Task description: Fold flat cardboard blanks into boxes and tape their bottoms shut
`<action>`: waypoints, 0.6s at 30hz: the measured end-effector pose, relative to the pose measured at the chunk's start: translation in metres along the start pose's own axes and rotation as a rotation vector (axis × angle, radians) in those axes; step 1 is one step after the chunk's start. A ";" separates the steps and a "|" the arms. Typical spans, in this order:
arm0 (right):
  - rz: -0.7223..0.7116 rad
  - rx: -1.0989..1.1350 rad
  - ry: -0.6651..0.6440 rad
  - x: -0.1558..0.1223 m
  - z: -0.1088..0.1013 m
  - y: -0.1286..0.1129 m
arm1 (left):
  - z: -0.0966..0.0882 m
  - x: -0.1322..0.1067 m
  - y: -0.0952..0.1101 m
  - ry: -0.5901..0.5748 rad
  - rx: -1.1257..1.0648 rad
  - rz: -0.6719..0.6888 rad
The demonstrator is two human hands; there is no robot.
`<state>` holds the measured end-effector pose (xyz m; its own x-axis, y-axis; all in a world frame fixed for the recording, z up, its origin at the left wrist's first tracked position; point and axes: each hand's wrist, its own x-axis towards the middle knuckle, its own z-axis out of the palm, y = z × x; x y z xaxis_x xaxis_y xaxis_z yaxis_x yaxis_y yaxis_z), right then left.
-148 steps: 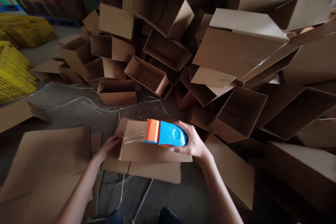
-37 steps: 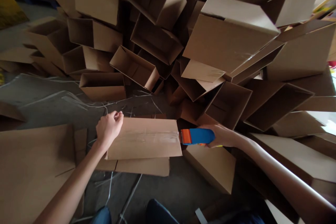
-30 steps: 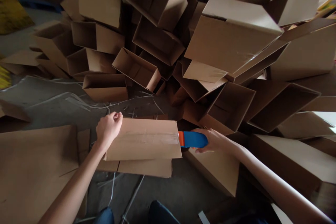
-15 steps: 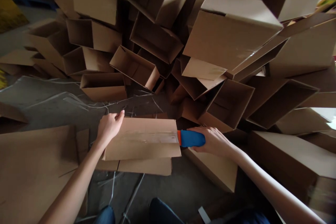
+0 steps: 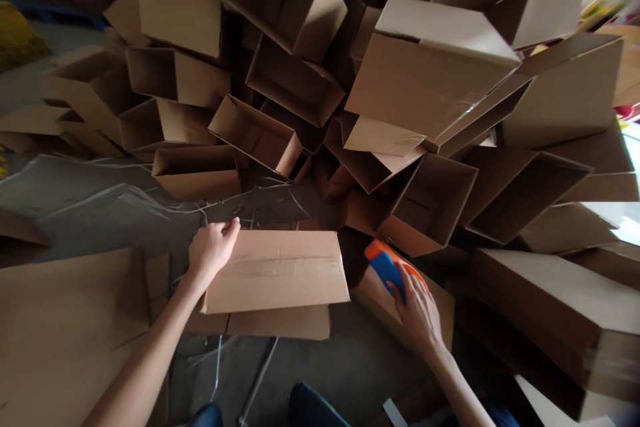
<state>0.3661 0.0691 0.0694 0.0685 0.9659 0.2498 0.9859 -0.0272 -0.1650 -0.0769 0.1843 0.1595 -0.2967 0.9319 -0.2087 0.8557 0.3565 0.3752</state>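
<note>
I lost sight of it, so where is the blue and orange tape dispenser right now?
In the head view, the tape dispenser is right of centre, under the right hand, on a flat cardboard piece just right of the taped box.

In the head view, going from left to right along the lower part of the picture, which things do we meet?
Flat cardboard sheet → left hand → taped box → tape dispenser → right hand → stack of flattened boxes.
</note>
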 end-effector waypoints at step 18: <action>-0.027 0.365 0.412 0.073 -0.049 -0.181 | 0.004 -0.003 -0.002 0.050 0.025 -0.015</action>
<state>0.1998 0.1318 0.1648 0.1702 0.7823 0.5992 0.8764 0.1578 -0.4549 -0.0757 0.1810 0.1553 -0.3302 0.9288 -0.1683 0.8610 0.3694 0.3495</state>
